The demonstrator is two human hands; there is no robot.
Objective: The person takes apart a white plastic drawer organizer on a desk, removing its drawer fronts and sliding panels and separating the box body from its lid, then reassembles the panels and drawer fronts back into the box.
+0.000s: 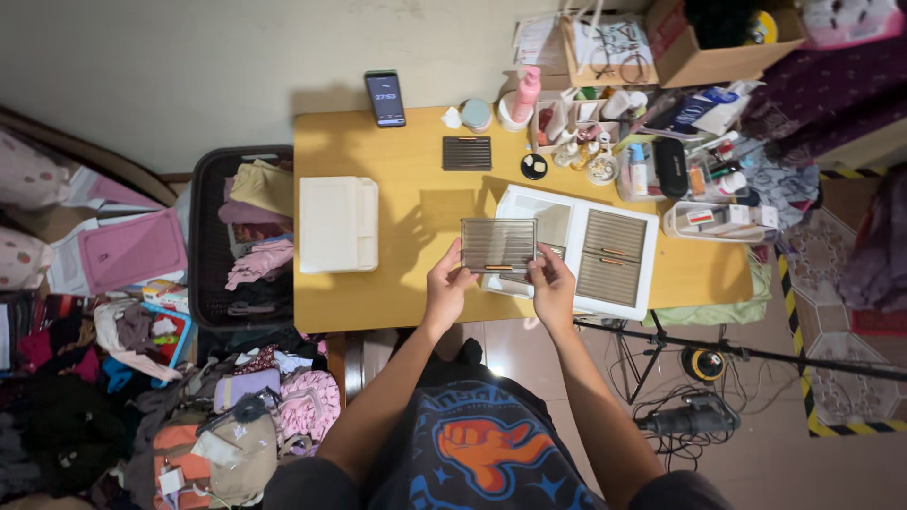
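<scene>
Hands meet over the near edge of the yellow worktop (416,283) in the head view: the left hand (446,283) pinches the lower left corner of a ribbed grey drawer front (499,244), and the right hand (553,283) closes on its lower right corner. Fingertips behind the panel are hidden. Its long axis runs left to right, along the near edge, ribbed face toward the camera, a thin orange handle low on it. Just right of it lies a white drawer cabinet (576,250) on its back; two ribbed drawers fill its right half, one open compartment shows empty, and the panel partly covers another. A white box (338,224) sits closed near the left edge. Small jars crowd the far right corner, too small to tell apart.
</scene>
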